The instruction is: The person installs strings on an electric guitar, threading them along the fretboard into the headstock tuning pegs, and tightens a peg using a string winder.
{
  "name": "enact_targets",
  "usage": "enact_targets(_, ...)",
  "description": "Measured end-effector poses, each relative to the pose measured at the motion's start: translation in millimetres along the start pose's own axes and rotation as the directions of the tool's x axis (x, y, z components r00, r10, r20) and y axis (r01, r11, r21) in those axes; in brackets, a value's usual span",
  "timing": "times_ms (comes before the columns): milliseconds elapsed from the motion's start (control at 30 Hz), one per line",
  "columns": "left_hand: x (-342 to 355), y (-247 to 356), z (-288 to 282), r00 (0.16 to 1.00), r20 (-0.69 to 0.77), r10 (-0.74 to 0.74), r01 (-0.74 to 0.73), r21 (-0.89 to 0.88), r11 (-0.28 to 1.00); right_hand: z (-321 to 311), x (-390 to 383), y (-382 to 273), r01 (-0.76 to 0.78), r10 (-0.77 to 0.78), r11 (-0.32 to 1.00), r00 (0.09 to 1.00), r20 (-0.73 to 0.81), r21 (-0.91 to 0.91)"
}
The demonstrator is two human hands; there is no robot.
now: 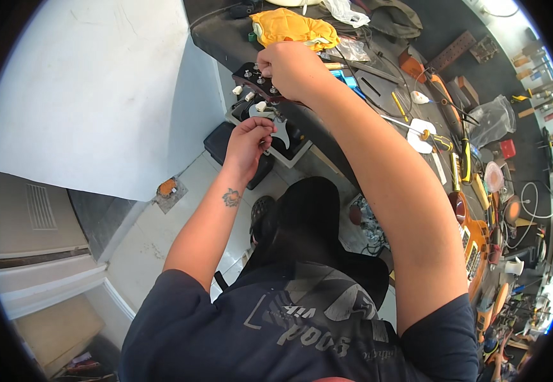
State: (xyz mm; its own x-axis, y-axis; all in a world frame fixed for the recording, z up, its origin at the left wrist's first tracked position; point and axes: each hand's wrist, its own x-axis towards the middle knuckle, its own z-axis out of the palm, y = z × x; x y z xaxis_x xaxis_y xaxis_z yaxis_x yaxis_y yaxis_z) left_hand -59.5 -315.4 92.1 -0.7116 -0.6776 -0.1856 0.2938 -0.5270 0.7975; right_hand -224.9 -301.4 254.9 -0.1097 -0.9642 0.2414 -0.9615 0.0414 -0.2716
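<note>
A dark guitar headstock [247, 74] with metal tuning posts and white tuner buttons [250, 96] juts over the edge of the workbench. Bent over its far end is my right hand [297, 69], fingers curled down by the posts; whatever they grip is hidden. Closer to me, below the tuner buttons, my left hand [248, 143] is closed in a pinch, and what lies between its fingertips is too small to make out. Behind that hand, a white guitar-shaped plate [281, 130] lies in a light tray [294, 159] under the bench edge.
A yellow cloth [295, 28] lies beyond my right hand. Along the bench to the right are a screwdriver [439, 138], a yellow pencil [399, 106], an orange-brown electric guitar [476, 245] and cluttered tools. A white panel [98, 89] stands at the left, above a tiled floor [139, 245].
</note>
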Motion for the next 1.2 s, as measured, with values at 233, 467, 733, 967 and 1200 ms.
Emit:
enact_targets(233, -2.3, -5.9, 2.6, 0.999, 0.021, -0.033, 0.032, 0.024, 0.999, -1.2, 4.0, -0.6, -0.059, 0.063, 0.998, 0.989, 0.131, -0.034)
enact_targets(467, -11.8, -17.1, -11.9, 0.996, 0.028, -0.082, 0.079, 0.069, 0.994, 10.2, 0.1, 4.9, -0.057, 0.059, 0.996, 0.998, -0.034, 0.062)
enact_targets(733, -6.9, 24.7, 2.2, 0.946, -0.11, 0.306, -0.273, 0.245, 0.93, 5.0, -2.0, 1.0, -0.037, 0.036, 0.998, 0.999, 0.004, 0.047)
enact_targets(967, -4.0, 56.6, 15.0, 0.757, 0.029, 0.653, -0.367, 0.846, 0.388, 9.4, -0.6, 5.6, -0.001, 0.004, 0.998, 0.999, -0.053, 0.057)
enact_targets(1200, 0.2, 63.3, 22.6, 0.942, -0.229, 0.246, -0.15, 0.367, 0.918, 11.1, -0.5, 6.2, 0.008, -0.006, 0.998, 0.999, -0.042, 0.058)
